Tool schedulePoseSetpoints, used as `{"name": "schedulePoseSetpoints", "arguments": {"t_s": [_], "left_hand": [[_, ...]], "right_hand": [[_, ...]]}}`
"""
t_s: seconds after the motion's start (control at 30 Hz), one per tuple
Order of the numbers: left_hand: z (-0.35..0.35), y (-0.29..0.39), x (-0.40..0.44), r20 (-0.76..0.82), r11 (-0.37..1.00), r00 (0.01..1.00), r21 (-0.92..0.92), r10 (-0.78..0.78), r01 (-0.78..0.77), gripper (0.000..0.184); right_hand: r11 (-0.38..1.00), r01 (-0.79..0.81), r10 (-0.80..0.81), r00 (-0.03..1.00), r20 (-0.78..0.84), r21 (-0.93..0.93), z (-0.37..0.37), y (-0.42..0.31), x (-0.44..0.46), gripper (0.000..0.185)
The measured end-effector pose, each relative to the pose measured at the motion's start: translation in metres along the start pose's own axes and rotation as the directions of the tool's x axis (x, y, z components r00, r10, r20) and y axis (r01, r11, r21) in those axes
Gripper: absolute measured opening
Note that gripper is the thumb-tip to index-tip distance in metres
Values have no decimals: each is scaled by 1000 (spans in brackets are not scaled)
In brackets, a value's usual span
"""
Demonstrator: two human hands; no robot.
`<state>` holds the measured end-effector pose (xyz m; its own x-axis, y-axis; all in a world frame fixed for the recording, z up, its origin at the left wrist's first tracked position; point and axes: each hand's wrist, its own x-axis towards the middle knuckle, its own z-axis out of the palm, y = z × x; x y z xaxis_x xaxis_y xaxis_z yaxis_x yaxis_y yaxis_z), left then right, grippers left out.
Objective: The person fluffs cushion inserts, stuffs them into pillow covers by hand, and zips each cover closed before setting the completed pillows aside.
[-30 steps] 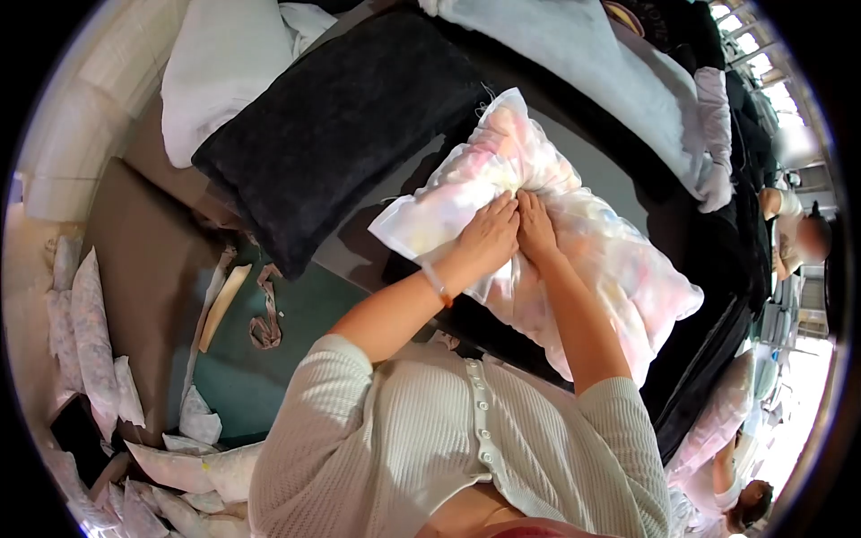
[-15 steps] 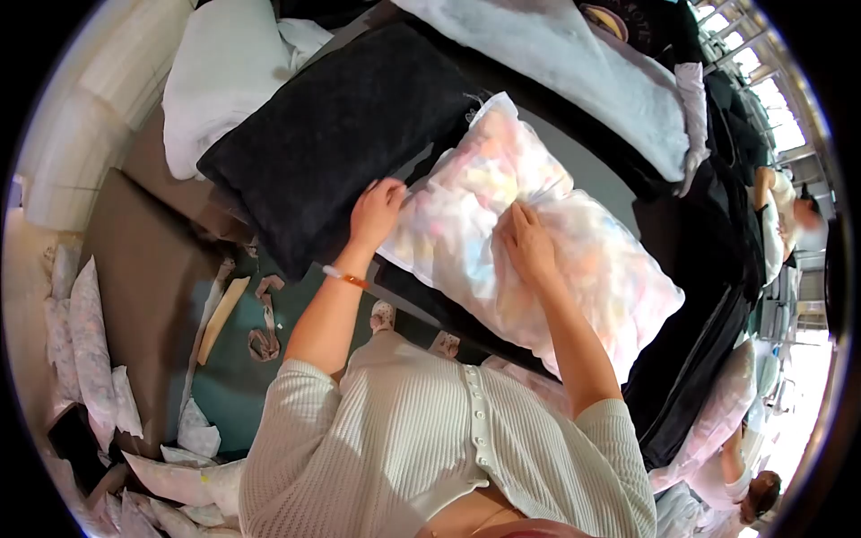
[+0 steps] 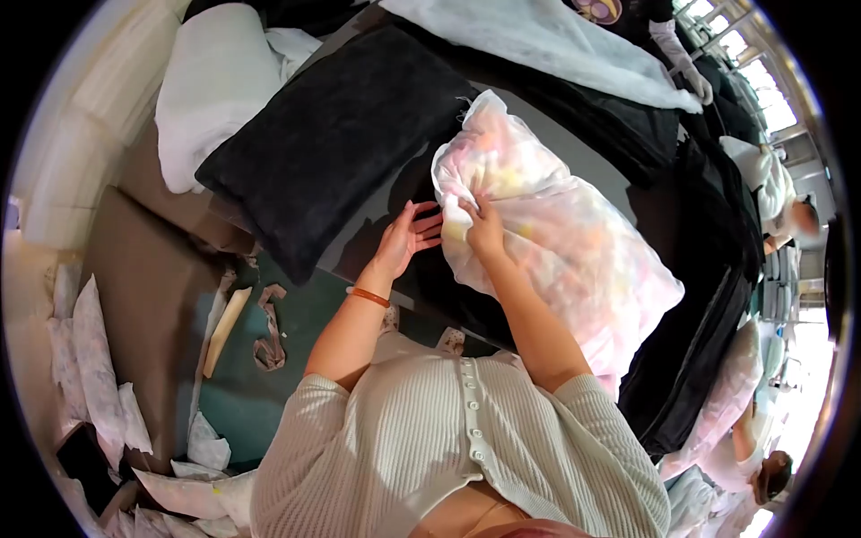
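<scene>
A plump, see-through white pillow insert (image 3: 578,238), filled with pastel-coloured scraps, lies slantwise in front of me. My right hand (image 3: 485,231) grips a fold of its cover near the left edge, thumb and fingers pinched together. Just left of that fold, my left hand (image 3: 410,240) is open, palm toward the insert and fingers spread. Whether its fingertips touch the cover I cannot tell. Beyond my left hand lies a black cushion (image 3: 332,139) with loose threads at its right corner.
A white roll (image 3: 215,90) stands at the upper left. At the top, a co-worker's gloved hand (image 3: 695,81) is at white sheeting (image 3: 538,54). Black fabric (image 3: 691,341) lies on the right. Fabric strips (image 3: 269,332) are on the green floor; several pillows (image 3: 97,359) are at the left.
My right hand has moved left from the insert's middle to its edge and gripped the cover. The insert's left side has bunched rightward. My left hand has shifted right and spread its fingers.
</scene>
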<state>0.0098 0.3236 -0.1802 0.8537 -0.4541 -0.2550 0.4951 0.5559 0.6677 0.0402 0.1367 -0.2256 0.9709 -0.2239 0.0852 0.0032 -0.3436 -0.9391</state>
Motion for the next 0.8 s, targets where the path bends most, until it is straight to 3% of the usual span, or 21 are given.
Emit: {"name": "schedulePoseSetpoints", "arguments": {"t_s": [0.03, 0.07, 0.1, 0.13, 0.17, 0.2, 0.23, 0.27, 0.3, 0.4, 0.47, 0.5, 0.67, 0.7, 0.77, 0.8], "left_hand": [[3, -4, 2, -102, 992, 994, 128, 33, -20, 48], [5, -7, 5, -198, 966, 977, 259, 76, -22, 46], [14, -4, 5, -184, 918, 974, 394, 130, -48, 41], [21, -12, 10, -176, 918, 977, 394, 123, -45, 41], [30, -26, 15, -219, 923, 959, 375, 182, -89, 41], [36, -39, 17, -264, 925, 935, 356, 237, -134, 41], [38, -44, 18, -232, 939, 950, 317, 211, -131, 44], [34, -47, 22, -209, 914, 959, 394, 193, -98, 44], [36, -50, 24, -167, 905, 964, 407, 207, -124, 46], [40, -54, 19, -37, 908, 976, 377, 213, -184, 49], [46, -45, 10, 25, 940, 983, 288, 184, -183, 50], [45, -36, 4, 45, 962, 986, 215, 160, -166, 50], [10, 5, -33, 26, 986, 999, -163, -26, 30, 52], [-1, 13, -45, -4, 976, 998, -208, -66, 63, 52], [-16, 24, -67, -88, 970, 983, -201, -160, 140, 53], [-15, 26, -73, -133, 979, 973, -106, -187, 174, 53]], "right_hand": [[925, -211, 173, 974, 145, 315, -15, -31, -5, 37], [926, -211, 176, 975, 135, 313, -23, -34, -5, 37], [861, -390, 328, 916, 230, 326, -31, -40, -6, 36], [767, -554, 460, 826, 326, 324, -37, -45, -7, 34], [723, -592, 435, 790, 432, 355, -42, -49, -10, 32], [724, -592, 439, 791, 426, 354, -49, -64, -19, 32], [607, -646, 439, 758, 483, 462, -54, -79, -28, 34], [470, -689, 427, 725, 541, 552, -55, -85, -33, 35], [403, -722, 312, 686, 658, 562, -59, -81, -36, 52], [440, -749, 264, 634, 726, 494, -44, -85, -53, 52], [410, -734, 309, 670, 675, 541, -36, -106, -59, 53], [394, -699, 244, 706, 665, 597, -29, -96, -59, 49], [394, -667, 266, 742, 615, 633, -32, -65, -44, 38], [438, -731, 192, 644, 741, 523, -32, -36, -39, 36], [551, -761, 256, 545, 799, 342, -25, -52, -54, 33], [674, -701, 373, 594, 713, 231, -21, -86, -65, 32]]}}
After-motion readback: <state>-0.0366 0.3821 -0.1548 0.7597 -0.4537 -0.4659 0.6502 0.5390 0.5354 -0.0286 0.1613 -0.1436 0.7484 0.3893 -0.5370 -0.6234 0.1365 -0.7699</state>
